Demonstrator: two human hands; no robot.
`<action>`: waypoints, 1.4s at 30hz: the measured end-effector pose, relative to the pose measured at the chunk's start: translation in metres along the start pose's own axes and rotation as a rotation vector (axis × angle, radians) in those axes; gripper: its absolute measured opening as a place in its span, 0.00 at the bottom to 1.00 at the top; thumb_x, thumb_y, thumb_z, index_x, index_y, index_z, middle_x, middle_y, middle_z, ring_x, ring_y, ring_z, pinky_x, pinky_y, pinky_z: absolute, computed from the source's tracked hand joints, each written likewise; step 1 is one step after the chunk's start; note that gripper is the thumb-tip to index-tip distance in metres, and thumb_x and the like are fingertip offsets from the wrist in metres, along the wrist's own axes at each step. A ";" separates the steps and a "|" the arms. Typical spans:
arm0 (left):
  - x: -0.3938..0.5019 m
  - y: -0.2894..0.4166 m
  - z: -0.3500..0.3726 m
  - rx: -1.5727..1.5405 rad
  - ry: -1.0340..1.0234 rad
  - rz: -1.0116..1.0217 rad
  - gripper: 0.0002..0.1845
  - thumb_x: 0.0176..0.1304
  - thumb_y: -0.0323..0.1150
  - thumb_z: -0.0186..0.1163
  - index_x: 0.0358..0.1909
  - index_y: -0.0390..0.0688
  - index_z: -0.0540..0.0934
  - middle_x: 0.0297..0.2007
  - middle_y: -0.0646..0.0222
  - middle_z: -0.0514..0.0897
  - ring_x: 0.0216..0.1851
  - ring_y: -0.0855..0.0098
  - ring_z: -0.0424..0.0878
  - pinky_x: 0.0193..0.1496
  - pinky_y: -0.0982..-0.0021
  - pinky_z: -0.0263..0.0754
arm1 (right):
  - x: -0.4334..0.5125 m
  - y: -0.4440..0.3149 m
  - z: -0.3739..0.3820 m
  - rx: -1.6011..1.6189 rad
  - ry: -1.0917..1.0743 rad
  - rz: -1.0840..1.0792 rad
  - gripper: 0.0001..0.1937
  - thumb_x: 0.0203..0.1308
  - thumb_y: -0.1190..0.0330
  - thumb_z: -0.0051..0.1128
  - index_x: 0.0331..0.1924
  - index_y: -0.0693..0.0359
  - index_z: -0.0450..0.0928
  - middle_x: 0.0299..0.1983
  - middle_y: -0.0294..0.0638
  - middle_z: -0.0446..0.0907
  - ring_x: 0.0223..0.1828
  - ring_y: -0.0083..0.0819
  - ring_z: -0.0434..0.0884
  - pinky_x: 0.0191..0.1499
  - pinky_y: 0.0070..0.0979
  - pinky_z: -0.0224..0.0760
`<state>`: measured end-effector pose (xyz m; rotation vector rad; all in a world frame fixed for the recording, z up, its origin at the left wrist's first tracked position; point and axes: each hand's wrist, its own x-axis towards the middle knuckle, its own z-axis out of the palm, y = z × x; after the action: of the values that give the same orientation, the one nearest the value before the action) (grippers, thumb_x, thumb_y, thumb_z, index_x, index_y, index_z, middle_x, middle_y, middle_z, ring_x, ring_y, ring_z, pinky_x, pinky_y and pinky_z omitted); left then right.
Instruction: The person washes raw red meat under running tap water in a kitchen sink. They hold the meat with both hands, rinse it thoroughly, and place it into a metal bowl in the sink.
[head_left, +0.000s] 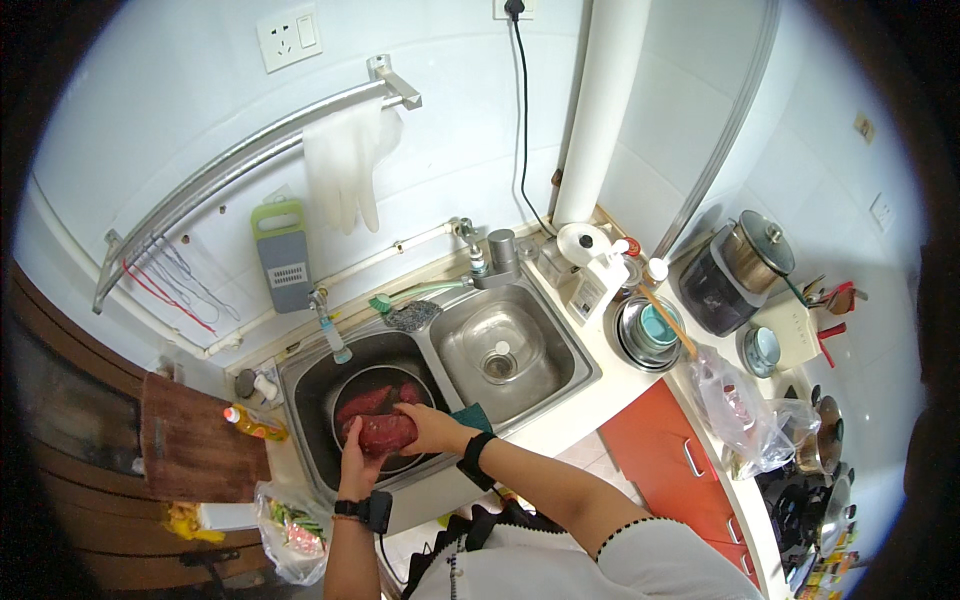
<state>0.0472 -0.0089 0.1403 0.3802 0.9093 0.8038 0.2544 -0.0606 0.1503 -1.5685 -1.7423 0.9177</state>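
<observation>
Between them, my left hand (360, 459) and my right hand (424, 430) hold a thick chunk of raw red meat (388, 435). The left supports it from its left and underside, while the right grips its right end. Directly below is a round metal basin (406, 373) standing in the left bowl of a steel double sink (313, 373). More raw meat pieces (364, 403) lie in that basin, partly hidden by my hands. A faucet (334, 341) points down over the left bowl near its back edge.
The right sink bowl (551, 360) holds a clear plastic tub (517, 335). Left of the sink are a dish-soap bottle (259, 424) and a brown wooden board (195, 442). Stacked bowls (651, 337) and a white jug (600, 281) stand on the right counter. A plastic bag (292, 536) sits front left.
</observation>
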 end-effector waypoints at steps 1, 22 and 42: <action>-0.001 0.001 0.003 0.028 0.034 0.020 0.25 0.71 0.49 0.62 0.62 0.47 0.73 0.59 0.64 0.80 0.58 0.61 0.80 0.60 0.54 0.78 | 0.001 0.000 -0.002 0.048 -0.019 0.009 0.42 0.41 0.58 0.78 0.64 0.58 0.71 0.51 0.54 0.81 0.52 0.56 0.81 0.55 0.40 0.76; 0.019 0.004 -0.045 0.250 0.426 0.118 0.37 0.60 0.46 0.69 0.68 0.47 0.67 0.72 0.63 0.62 0.73 0.58 0.55 0.69 0.47 0.59 | -0.011 0.021 -0.056 -0.005 0.060 0.206 0.38 0.41 0.51 0.78 0.56 0.59 0.76 0.45 0.53 0.85 0.48 0.51 0.85 0.51 0.40 0.78; 0.017 -0.021 -0.068 0.611 0.382 0.053 0.44 0.60 0.30 0.64 0.77 0.42 0.55 0.73 0.48 0.61 0.73 0.57 0.62 0.75 0.63 0.53 | -0.016 0.215 -0.140 0.027 0.279 0.884 0.37 0.37 0.49 0.80 0.49 0.67 0.79 0.41 0.50 0.86 0.37 0.39 0.88 0.39 0.33 0.83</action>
<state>0.0068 -0.0122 0.0791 0.8019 1.5126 0.6429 0.4921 -0.0510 0.0539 -2.3579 -0.8023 1.0219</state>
